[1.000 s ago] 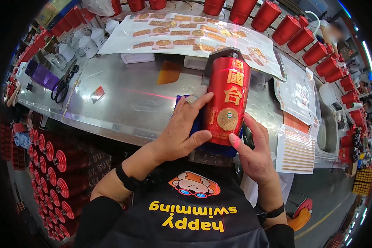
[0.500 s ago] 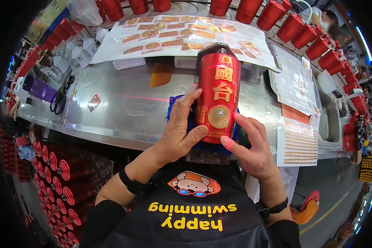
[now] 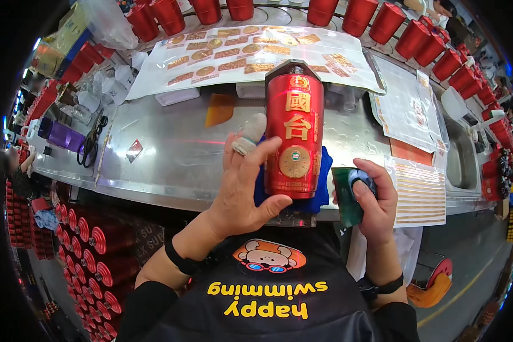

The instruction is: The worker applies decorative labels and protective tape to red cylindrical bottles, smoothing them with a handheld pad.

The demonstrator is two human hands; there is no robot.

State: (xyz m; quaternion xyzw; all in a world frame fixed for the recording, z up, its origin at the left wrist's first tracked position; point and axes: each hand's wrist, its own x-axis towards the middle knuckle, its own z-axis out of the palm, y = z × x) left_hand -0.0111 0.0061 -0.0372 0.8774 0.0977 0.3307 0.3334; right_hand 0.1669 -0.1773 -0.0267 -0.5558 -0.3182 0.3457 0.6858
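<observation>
The red bottle (image 3: 290, 165) lies with its narrow end pointing away from the person, over a blue cloth (image 3: 325, 174) at the near edge of the bench (image 3: 176, 134); the left hand (image 3: 233, 194) is half open, its thumb and forefinger resting on the bottle's left side without wrapping it; the right hand (image 3: 378, 199), apart from the bottle, has its grip closed, thumb pressing a flat green piece (image 3: 349, 199) with a dark blue and pale patch whose nature I cannot tell; with only that light left-hand contact, the smooth, rounded bottle could roll or skid if pushed from one side, more so if the soft cloth slipped on the slick metal; a hard corner of the green piece might scratch the glossy red coat or lift an edge of the gold lettering (image 3: 297, 114); the green piece looks thin, straight-edged and slightly see-through; the cloth is rumpled and soft, the finger cover (image 3: 251, 134) pale and fabric-like; beyond, a glossy white sheet (image 3: 154, 82) carries flat gold stickers (image 3: 204, 71), round and oblong.
</observation>
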